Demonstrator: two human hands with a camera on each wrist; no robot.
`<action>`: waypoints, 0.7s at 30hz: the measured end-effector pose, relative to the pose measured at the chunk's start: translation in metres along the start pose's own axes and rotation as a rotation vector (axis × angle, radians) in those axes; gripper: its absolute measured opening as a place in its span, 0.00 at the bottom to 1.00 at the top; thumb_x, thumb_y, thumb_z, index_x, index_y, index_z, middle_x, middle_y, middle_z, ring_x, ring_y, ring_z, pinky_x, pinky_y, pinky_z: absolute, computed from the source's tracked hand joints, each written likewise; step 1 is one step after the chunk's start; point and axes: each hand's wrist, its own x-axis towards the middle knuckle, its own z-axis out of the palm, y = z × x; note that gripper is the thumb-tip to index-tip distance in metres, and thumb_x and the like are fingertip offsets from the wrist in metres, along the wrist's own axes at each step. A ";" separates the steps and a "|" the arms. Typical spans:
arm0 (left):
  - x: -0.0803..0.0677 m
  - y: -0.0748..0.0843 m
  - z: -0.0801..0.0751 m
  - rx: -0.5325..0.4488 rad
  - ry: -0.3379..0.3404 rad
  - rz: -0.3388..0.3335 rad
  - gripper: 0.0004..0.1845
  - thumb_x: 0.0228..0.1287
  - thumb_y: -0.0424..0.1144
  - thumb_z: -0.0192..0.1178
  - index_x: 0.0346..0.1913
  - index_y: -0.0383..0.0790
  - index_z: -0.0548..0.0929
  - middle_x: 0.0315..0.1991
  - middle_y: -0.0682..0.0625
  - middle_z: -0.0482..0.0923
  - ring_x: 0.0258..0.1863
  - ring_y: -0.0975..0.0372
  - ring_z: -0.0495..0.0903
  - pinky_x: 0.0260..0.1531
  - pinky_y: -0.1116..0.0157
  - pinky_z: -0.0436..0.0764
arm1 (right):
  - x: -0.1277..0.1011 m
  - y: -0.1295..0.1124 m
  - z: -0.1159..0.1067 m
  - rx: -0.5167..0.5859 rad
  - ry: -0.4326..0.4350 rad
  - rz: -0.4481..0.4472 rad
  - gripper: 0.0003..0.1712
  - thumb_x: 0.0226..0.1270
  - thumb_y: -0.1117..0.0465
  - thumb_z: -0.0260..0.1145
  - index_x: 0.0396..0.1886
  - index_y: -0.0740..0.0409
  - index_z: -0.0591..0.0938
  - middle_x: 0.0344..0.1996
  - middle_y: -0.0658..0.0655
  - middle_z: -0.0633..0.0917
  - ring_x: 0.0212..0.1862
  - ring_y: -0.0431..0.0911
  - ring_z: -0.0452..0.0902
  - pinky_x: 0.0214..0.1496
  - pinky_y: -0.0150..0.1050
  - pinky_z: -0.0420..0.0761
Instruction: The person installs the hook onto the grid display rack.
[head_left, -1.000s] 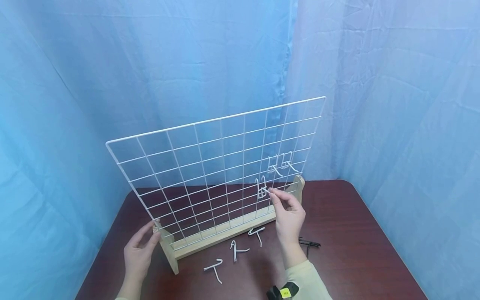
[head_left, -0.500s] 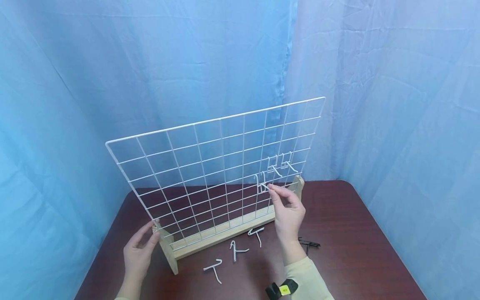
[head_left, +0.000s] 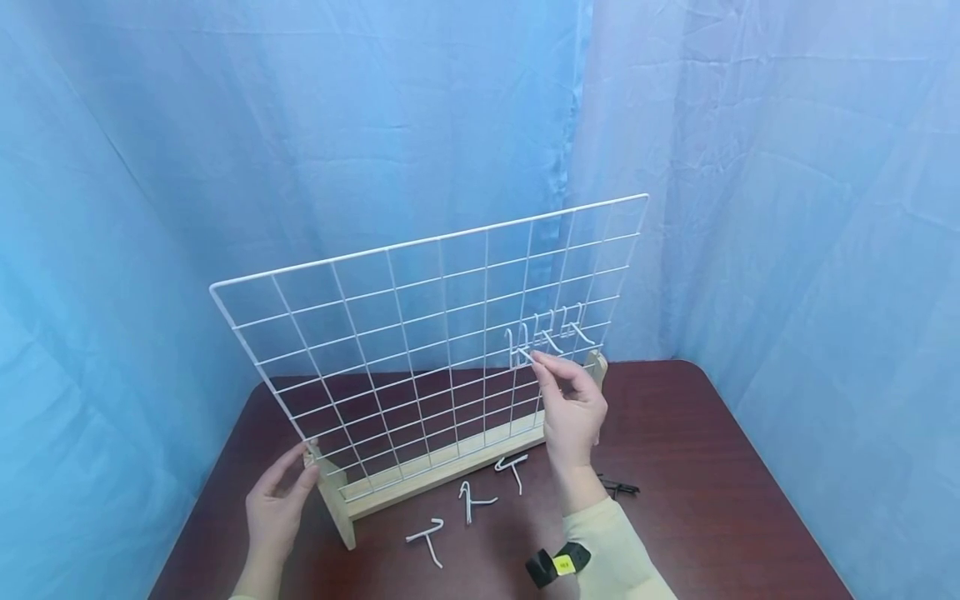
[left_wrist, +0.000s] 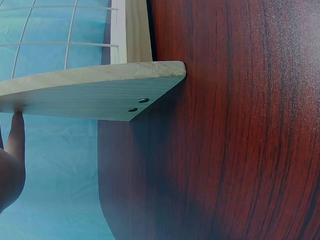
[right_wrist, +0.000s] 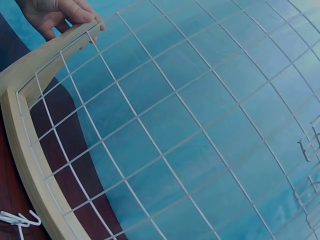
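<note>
A dark reddish-brown wooden table [head_left: 675,467] stands against a crumpled blue fabric backdrop [head_left: 375,125] that closes it in on the back and both sides. On the table stands a white wire grid panel [head_left: 420,333], upright and set lengthwise in a pale wooden base rail with end feet [head_left: 442,467]; its long axis runs from the near left to the far right, with the far end higher in the head view. The left hand [head_left: 277,508] rests on the near wooden foot [left_wrist: 90,90], thumb and fingers closed around its top edge, steadying the stand. The right hand [head_left: 573,412] is raised to the grid's lower right part and pinches a small white wire hook [head_left: 522,350] between thumb and forefinger; the hook is held against the grid wires, its two prongs standing upright at the mesh and its stem pointing out from the panel toward the person. Just right of it, two more white hooks [head_left: 566,325] already hang on the grid in a row, stems sticking out the same way. Three loose white hooks [head_left: 468,504] lie on the table in front of the base rail, in a line parallel to it. A small black clip-like object [head_left: 618,487] lies beside the right wrist, which wears a black strap with a yellow tag [head_left: 558,564].
</note>
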 end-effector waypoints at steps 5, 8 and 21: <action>0.000 -0.001 0.000 0.001 -0.006 0.003 0.20 0.61 0.23 0.66 0.56 0.32 0.82 0.51 0.63 0.83 0.47 0.73 0.81 0.45 0.78 0.81 | 0.003 0.000 0.006 -0.006 -0.002 -0.026 0.05 0.56 0.79 0.71 0.34 0.73 0.86 0.34 0.60 0.89 0.42 0.45 0.86 0.44 0.34 0.87; 0.000 -0.001 0.000 0.002 -0.006 0.005 0.20 0.61 0.23 0.66 0.57 0.32 0.82 0.52 0.62 0.83 0.48 0.73 0.81 0.45 0.78 0.81 | 0.003 0.002 0.009 -0.022 0.000 -0.030 0.06 0.57 0.78 0.72 0.34 0.75 0.85 0.35 0.59 0.89 0.43 0.46 0.86 0.46 0.35 0.87; 0.000 0.000 0.000 0.004 -0.008 0.011 0.20 0.61 0.23 0.66 0.57 0.31 0.81 0.50 0.65 0.83 0.46 0.72 0.82 0.44 0.78 0.82 | 0.004 0.005 0.019 0.000 0.005 -0.030 0.06 0.56 0.79 0.71 0.34 0.74 0.86 0.35 0.59 0.89 0.41 0.44 0.86 0.43 0.32 0.86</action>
